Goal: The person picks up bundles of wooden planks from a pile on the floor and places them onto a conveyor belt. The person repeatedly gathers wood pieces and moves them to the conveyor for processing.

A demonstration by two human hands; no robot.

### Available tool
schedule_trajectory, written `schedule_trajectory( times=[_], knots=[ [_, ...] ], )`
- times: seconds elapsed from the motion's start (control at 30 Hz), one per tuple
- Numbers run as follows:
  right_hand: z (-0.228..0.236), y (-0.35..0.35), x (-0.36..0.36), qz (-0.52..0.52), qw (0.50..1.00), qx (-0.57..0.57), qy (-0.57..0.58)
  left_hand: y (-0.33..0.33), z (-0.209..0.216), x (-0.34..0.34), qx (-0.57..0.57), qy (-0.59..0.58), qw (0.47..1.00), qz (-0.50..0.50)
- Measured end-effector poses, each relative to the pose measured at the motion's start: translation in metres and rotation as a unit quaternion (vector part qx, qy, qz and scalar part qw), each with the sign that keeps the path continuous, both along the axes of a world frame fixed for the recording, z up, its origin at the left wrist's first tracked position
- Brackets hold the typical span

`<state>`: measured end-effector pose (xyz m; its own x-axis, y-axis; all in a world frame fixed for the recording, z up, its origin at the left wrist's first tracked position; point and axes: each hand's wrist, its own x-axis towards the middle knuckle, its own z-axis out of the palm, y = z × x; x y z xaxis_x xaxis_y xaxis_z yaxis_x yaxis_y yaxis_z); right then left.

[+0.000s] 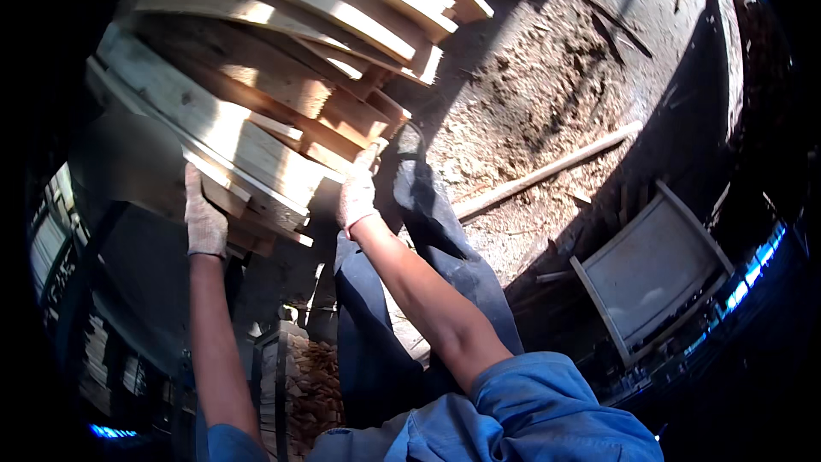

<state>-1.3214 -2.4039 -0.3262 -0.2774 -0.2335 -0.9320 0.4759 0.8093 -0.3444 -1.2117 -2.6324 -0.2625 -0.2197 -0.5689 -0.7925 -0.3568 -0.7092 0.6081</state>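
My left hand (206,218), in a pale work glove, is at the near edge of a pile of sawn wooden boards (227,133). Its thumb lies up against the edge, and the other fingers are mostly hidden by the wood. Also gloved, my right hand (357,194) grips at the right-hand ends of the lower boards, with some fingertips out of sight. Both hands seem closed on this wood. The pale boards lie lengthwise, stacked unevenly, their ends staggered.
More long boards (342,13) are stacked beyond. To the right, wood chips (547,77) cover the ground, crossed by a long wooden pole (552,171). A shallow framed tray-like panel (654,265) lies at the right. Bundled wood pieces (312,385) stand beside my legs.
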Motion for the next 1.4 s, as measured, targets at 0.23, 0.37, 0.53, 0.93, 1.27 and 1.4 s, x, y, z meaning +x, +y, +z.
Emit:
schedule_trajectory(
  times=[0.23,0.37,0.53,0.93,1.27,1.4],
  knots=[
    [0.022,0.095,0.022,-0.236,0.972,-0.015,-0.004,-0.017,-0.008,0.009,-0.019,-0.064,0.994,-0.082],
    [0.06,0.214,0.043,-0.359,0.932,0.017,0.052,-0.018,-0.007,0.016,-0.056,-0.086,0.986,-0.13],
    [-0.026,0.352,0.138,-0.262,0.93,0.242,0.092,-0.062,-0.013,0.061,-0.198,-0.115,0.867,-0.443],
    [-0.23,0.486,0.106,-0.361,0.785,0.421,0.275,-0.096,0.031,0.041,-0.42,-0.241,0.618,-0.619],
    [-0.226,0.585,0.059,-0.256,0.843,0.39,0.269,-0.052,0.03,0.017,-0.447,-0.275,0.571,-0.632],
    [-0.221,0.653,0.172,-0.152,0.844,0.457,0.237,-0.041,0.03,0.019,-0.461,-0.272,0.562,-0.63]
  ],
)
